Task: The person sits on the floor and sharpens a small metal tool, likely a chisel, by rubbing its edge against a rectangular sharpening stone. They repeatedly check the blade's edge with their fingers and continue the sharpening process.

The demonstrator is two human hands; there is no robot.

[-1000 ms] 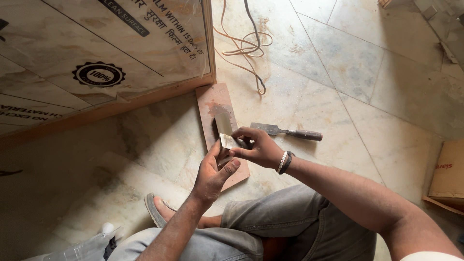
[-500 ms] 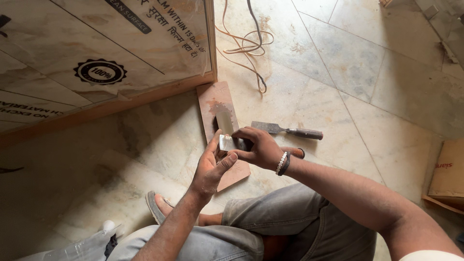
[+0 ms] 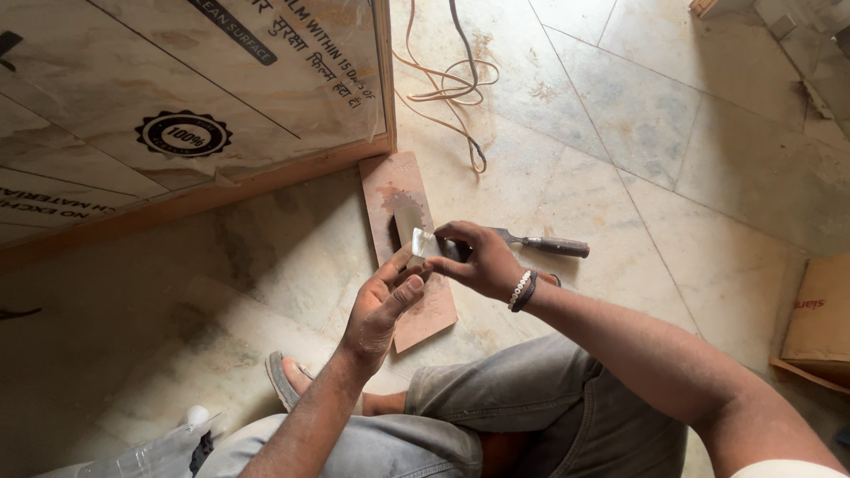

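The person sits low on a polished marble floor (image 3: 620,133), pale and veined, laid in large square slabs with thin dark joints. Both hands meet above a flat reddish-brown board (image 3: 403,239), rectangular, its surface rough and smeared with a pale patch of filler.

The right hand (image 3: 478,261) pinches a small shiny blade (image 3: 423,243), thin and squarish, between thumb and fingertips; the fingers are closed tight on it. The left hand (image 3: 382,305) is half curled, thumb and forefinger reaching up to touch the lower edge of the same blade, the remaining fingers loosely folded. The blade sits just above the board, in front of the person's knees.

Just behind the right hand lies a putty knife (image 3: 540,243) with a metal blade and dark wooden handle, flat on the floor. A large panel (image 3: 177,106) in a wooden frame, covered with glossy protective film, leans at the upper left. Thin orange cable (image 3: 447,88) loops on the floor beyond. A cardboard box (image 3: 819,310) stands at the right edge. A beaded bracelet (image 3: 522,290) circles the right wrist.

Against the view half a second ago, the hands sit in much the same place; the left thumb has closed up nearer the blade.
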